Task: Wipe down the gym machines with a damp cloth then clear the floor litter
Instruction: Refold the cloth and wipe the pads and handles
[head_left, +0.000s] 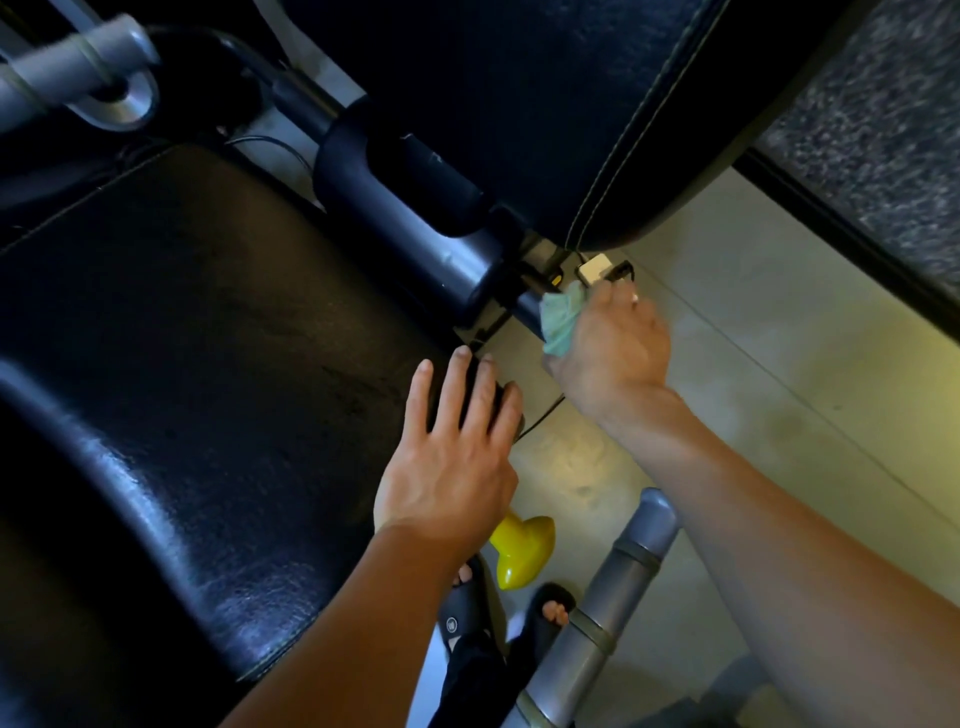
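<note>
The right hand (613, 353) curls round a bunched pale green cloth (560, 323), which sticks out past the thumb side and presses against the dark metal frame tube (527, 306) under the machine. Just beyond the knuckles sits a small white block with a black clip (597, 271), tucked under the lower edge of the black back pad (519, 104), whose pale stitched seam runs up and away from the hand. To the hand's right the pale tiled floor (779, 338) lies open, crossed by thin grout lines, up to a dark strip and a speckled grey mat (883, 130) farther off.

The left hand (452, 457) lies flat with fingers straight and slightly spread, holding nothing, its palm on the near edge of the black seat pad (182, 338) and its fingertips over a dark rounded part at the pad's corner. The pad is glossy, creased vinyl with a rounded rim, and fills the room to the left of this hand. A thin black cable (545, 410) runs across the floor in the narrow gap between the two hands.

Below the left wrist a yellow, smooth plastic knob (522, 551) shows, and beneath it two feet in dark slides (467, 608) stand on the floor. A grey ribbed handle bar (613, 597) rises beside the right forearm. Another grey bar (78, 57) lies far off, beyond the seat pad.
</note>
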